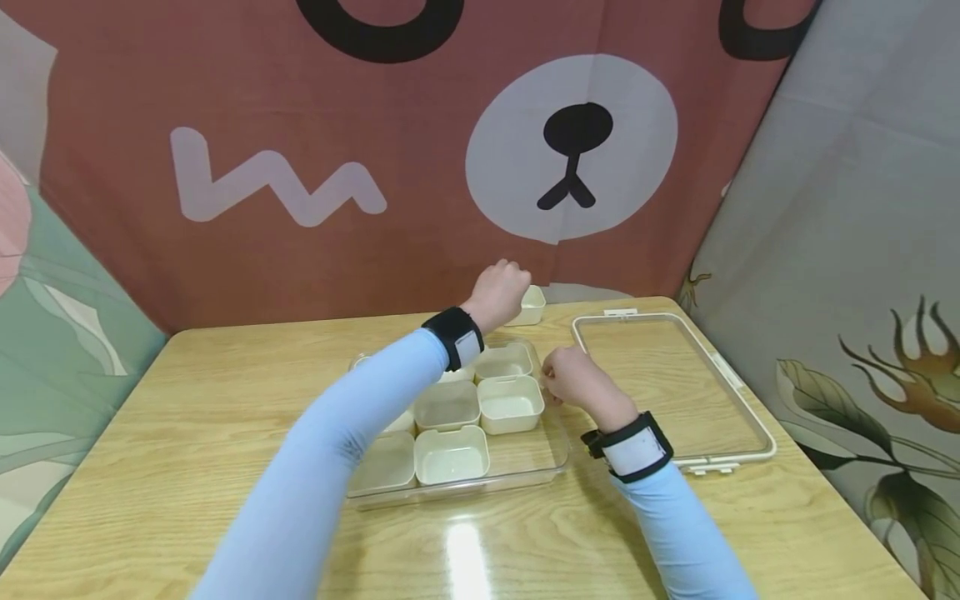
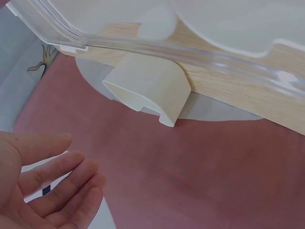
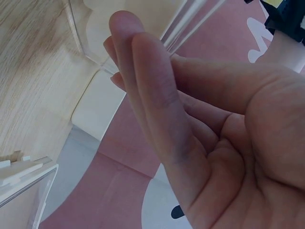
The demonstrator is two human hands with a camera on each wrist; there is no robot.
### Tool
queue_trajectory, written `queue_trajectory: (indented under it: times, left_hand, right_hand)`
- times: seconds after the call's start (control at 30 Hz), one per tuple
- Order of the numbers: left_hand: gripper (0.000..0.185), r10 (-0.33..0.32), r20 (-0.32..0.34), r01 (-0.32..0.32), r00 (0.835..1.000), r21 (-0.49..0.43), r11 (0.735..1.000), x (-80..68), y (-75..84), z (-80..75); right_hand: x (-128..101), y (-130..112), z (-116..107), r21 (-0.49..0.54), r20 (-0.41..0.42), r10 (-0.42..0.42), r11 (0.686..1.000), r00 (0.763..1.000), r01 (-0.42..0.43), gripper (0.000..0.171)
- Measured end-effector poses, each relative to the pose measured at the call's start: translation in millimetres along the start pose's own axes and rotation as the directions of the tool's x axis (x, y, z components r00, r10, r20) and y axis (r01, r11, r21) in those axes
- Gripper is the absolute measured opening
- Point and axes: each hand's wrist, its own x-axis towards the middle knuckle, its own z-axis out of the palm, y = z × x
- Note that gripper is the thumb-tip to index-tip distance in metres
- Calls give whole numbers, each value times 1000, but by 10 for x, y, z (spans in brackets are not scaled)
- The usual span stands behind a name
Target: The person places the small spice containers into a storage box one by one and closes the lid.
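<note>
My left hand [image 1: 498, 293] is raised near a small cream box [image 1: 533, 307] that stands alone at the table's back edge. The left wrist view shows this hand [image 2: 57, 186] with relaxed fingers and nothing in them, apart from the cream box [image 2: 152, 81]. Beside the right side of a clear tray [image 1: 551, 462] is my right hand [image 1: 581, 383]. Its fingers [image 3: 155, 81] are loosely bent and hold nothing in the right wrist view. Several cream boxes, one of them a box [image 1: 512, 406] near the right hand, sit in rows inside the tray. My left arm hides part of the tray.
A clear lid with a white frame [image 1: 750, 414] lies on the wooden table [image 1: 225, 417] to the right. Behind the table hangs a reddish-brown cloth [image 1: 420, 250] with a bear face. A grey floral cloth [image 1: 840, 208] hangs on the right.
</note>
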Motion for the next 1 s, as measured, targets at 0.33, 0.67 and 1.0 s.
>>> queue_trajectory:
  times: [0.33,0.67,1.0]
  left_hand:
    - [20,-26,32,26,999,-4,1000,168,1,141]
    - [21,-39,132,36,990,28,999,296,-26,332]
    - [24,-41,202,48,979,-30,998,364,-39,466]
  right_hand:
    - [7,1,8,-8,4,5,1000,1000,-5,24]
    - [3,-5,12,-1,-2,26,1000,1000,-26,22]
    - [9,-4,24,-26,-13,26,999,1000,-27,24]
